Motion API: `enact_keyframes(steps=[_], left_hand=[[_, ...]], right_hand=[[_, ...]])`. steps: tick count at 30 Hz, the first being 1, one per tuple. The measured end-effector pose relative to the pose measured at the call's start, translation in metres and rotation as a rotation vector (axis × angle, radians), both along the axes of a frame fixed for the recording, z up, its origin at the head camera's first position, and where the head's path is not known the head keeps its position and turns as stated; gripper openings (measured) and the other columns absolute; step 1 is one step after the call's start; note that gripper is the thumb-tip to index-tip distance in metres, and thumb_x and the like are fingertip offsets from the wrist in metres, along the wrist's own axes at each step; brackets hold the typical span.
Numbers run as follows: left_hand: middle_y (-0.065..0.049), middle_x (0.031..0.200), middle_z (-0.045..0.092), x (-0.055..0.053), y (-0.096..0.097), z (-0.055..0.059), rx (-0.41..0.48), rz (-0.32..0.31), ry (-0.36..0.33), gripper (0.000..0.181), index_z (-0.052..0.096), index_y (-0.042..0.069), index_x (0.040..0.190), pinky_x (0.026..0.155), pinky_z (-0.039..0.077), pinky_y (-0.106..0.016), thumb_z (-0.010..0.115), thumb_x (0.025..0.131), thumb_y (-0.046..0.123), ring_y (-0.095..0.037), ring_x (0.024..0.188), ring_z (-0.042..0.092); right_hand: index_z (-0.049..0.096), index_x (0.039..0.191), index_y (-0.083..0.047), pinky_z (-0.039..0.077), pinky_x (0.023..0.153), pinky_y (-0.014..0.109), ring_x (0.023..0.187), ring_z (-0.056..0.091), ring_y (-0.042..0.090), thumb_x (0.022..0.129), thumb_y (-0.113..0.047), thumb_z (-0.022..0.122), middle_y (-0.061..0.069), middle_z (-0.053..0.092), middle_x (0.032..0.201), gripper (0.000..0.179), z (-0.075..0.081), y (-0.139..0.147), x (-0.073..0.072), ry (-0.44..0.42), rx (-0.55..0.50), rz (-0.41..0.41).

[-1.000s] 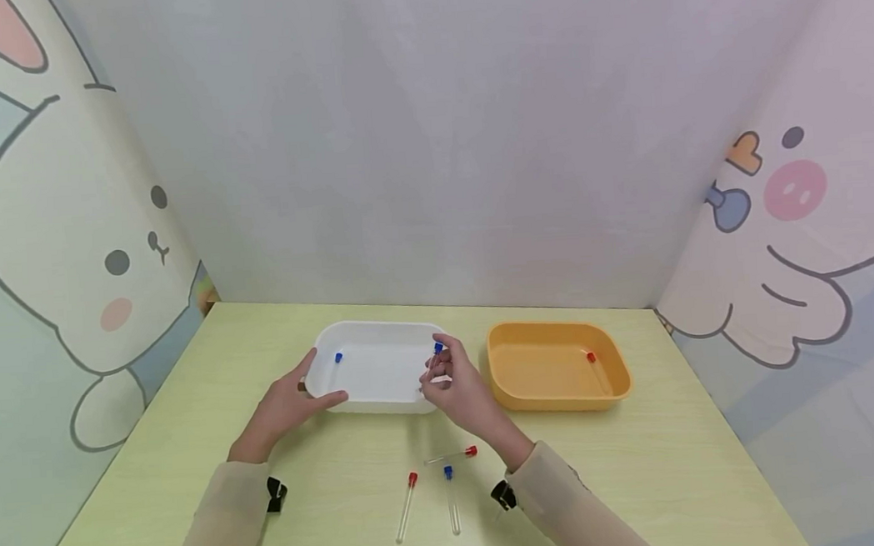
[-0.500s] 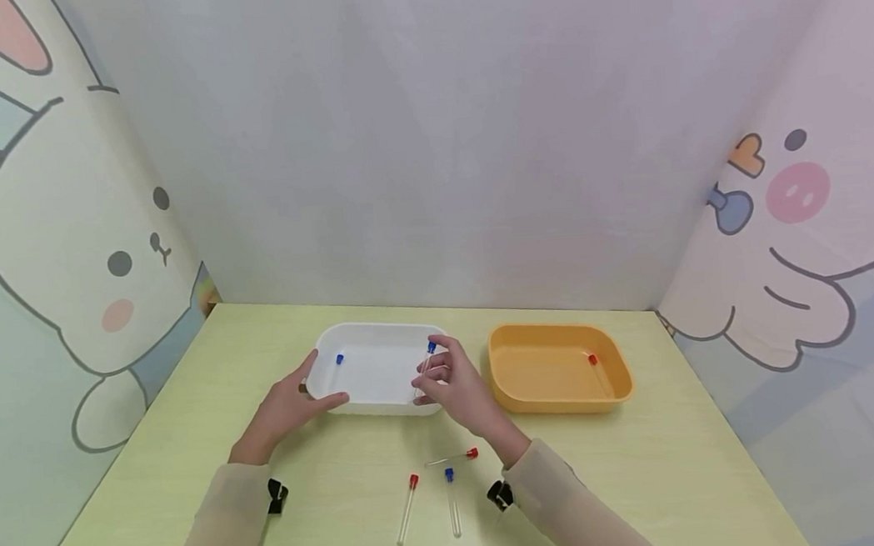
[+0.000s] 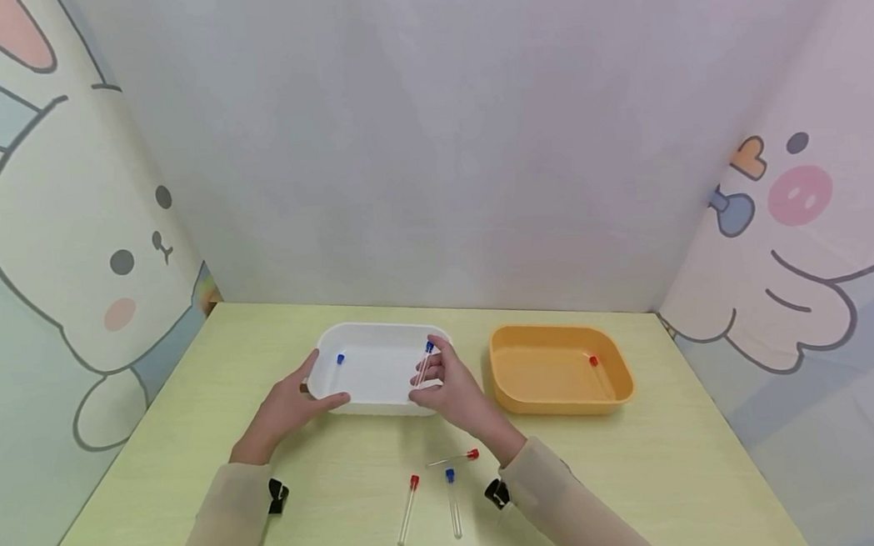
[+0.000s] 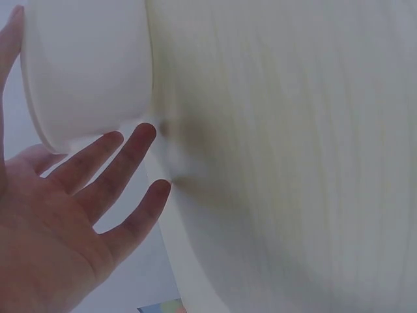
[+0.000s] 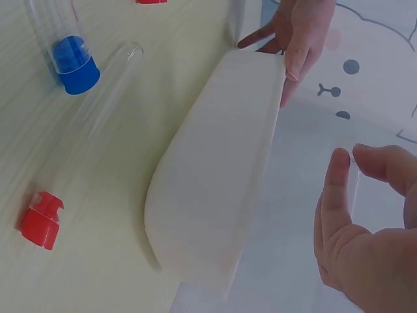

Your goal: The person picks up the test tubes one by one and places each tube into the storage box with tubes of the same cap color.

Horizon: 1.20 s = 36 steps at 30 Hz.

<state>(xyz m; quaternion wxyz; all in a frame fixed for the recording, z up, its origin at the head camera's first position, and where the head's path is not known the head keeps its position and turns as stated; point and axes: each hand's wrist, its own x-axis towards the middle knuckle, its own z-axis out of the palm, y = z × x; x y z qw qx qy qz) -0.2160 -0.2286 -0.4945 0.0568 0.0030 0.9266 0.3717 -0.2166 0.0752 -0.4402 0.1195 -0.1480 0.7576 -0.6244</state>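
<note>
My left hand (image 3: 283, 409) holds the left end of a white plastic tray (image 3: 379, 368), its thumb along the near rim. In the left wrist view some of its fingers (image 4: 133, 156) stretch past the tray's end. Over the tray's right end, my right hand (image 3: 455, 397) pinches a clear test tube with a blue cap (image 3: 429, 348), held tilted with the cap up. In the right wrist view the tube is barely visible between thumb and finger. Another blue-capped test tube (image 3: 340, 359) lies inside the tray on the left.
An orange tray (image 3: 540, 367) stands to the right, holding a red-capped test tube (image 3: 594, 362). On the table in front lie two red-capped tubes, one crosswise (image 3: 472, 454) and one lengthwise (image 3: 414, 481), and a blue-capped tube (image 3: 451, 476) between my forearms.
My right hand has shifted slightly left over the white tray with the blue-capped test tube, and more of the tube shows. The left hand stays at the tray's end.
</note>
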Motion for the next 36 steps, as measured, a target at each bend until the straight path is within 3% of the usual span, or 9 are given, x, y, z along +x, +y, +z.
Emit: enact_keyframes(steps=[8,16,22,31,36], left_hand=[[-0.031,0.151,0.051,0.002,0.000,-0.002,0.006,-0.006,-0.002,0.123,0.012,0.011,0.167,0.087,0.051,-0.039,0.077,0.080,0.069,-0.031,0.116,0.060],[-0.029,0.159,0.042,0.002,0.000,-0.001,-0.029,-0.016,0.033,0.122,0.014,0.008,0.166,0.098,0.052,-0.053,0.075,0.080,0.070,-0.038,0.131,0.057],[-0.030,0.157,0.045,0.001,0.001,0.002,-0.073,-0.020,0.075,0.123,0.020,0.005,0.164,0.099,0.053,-0.056,0.076,0.078,0.072,-0.039,0.130,0.058],[-0.030,0.157,0.044,-0.003,0.003,0.006,-0.123,-0.022,0.067,0.122,0.022,0.003,0.163,0.103,0.051,-0.059,0.076,0.079,0.072,-0.041,0.132,0.057],[-0.030,0.154,0.048,-0.003,0.001,0.006,-0.149,-0.032,0.070,0.121,0.024,0.002,0.163,0.099,0.053,-0.057,0.076,0.079,0.071,-0.039,0.126,0.059]], right_hand=[[0.024,0.160,-0.002,0.061,0.085,0.027,0.104,0.073,0.027,0.085,0.002,0.080,0.022,0.060,0.125,0.093,-0.006,-0.003,-0.001,0.067,0.090,0.037],[0.034,0.153,0.000,0.061,0.083,0.026,0.094,0.071,0.018,0.084,-0.009,0.085,0.015,0.063,0.116,0.086,-0.012,-0.009,-0.017,0.158,0.255,0.021],[0.045,0.141,-0.002,0.061,0.081,0.026,0.091,0.067,0.015,0.084,-0.012,0.086,0.011,0.061,0.110,0.070,-0.012,-0.017,-0.031,0.186,0.309,0.039],[0.044,0.147,0.003,0.061,0.084,0.030,0.096,0.068,0.020,0.083,-0.020,0.087,0.013,0.063,0.115,0.080,-0.011,-0.037,-0.047,0.236,0.400,0.084],[0.046,0.145,0.003,0.060,0.086,0.033,0.105,0.066,0.025,0.085,-0.025,0.086,0.014,0.061,0.122,0.078,-0.012,-0.048,-0.050,0.233,0.436,0.124]])
